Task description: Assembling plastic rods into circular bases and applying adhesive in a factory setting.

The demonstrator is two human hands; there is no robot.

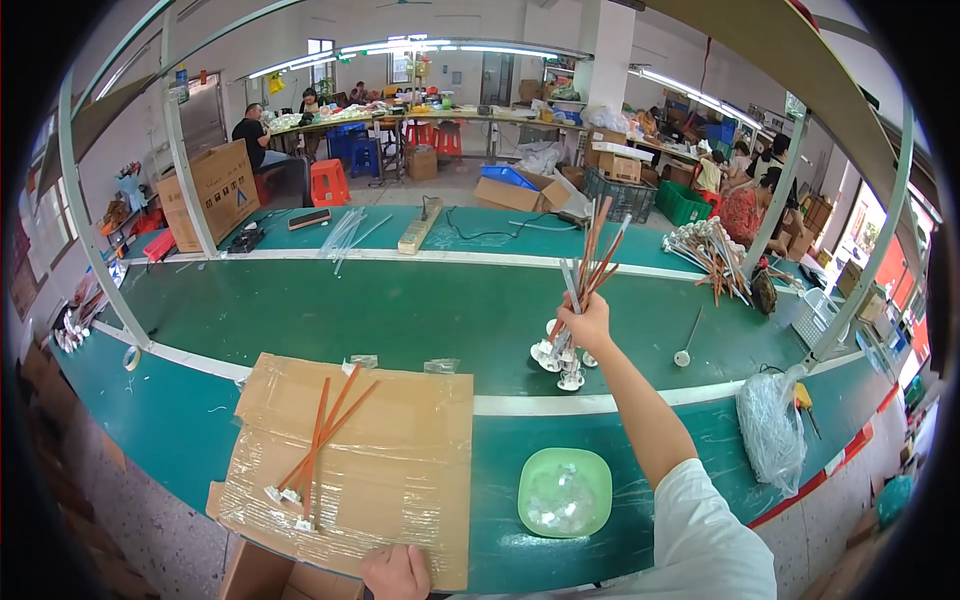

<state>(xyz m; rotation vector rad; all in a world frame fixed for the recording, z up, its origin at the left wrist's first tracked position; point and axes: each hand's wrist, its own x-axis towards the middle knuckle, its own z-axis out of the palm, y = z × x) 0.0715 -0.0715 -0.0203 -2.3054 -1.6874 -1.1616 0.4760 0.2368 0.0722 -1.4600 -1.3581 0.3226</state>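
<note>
My right hand (585,322) is stretched out over the far part of the green bench, wrapped round a bundle of thin brown and pale sticks (597,255). White round ends (562,368) of the bundle point downward, close to the bench surface; whether they touch it I cannot tell. My left hand (397,572) is a fist at the near edge of a taped cardboard sheet (400,450), and nothing shows in it. On that sheet lie several brown sticks (322,430) with small white ends, crossing one another.
A light green bowl (565,495) holds small clear pieces. To its right lies a clear plastic bag (772,430). One stick with a white round end (684,356) rests on the far strip, and a pile of similar sticks (715,250) lies behind. Metal posts (85,220) frame the bench.
</note>
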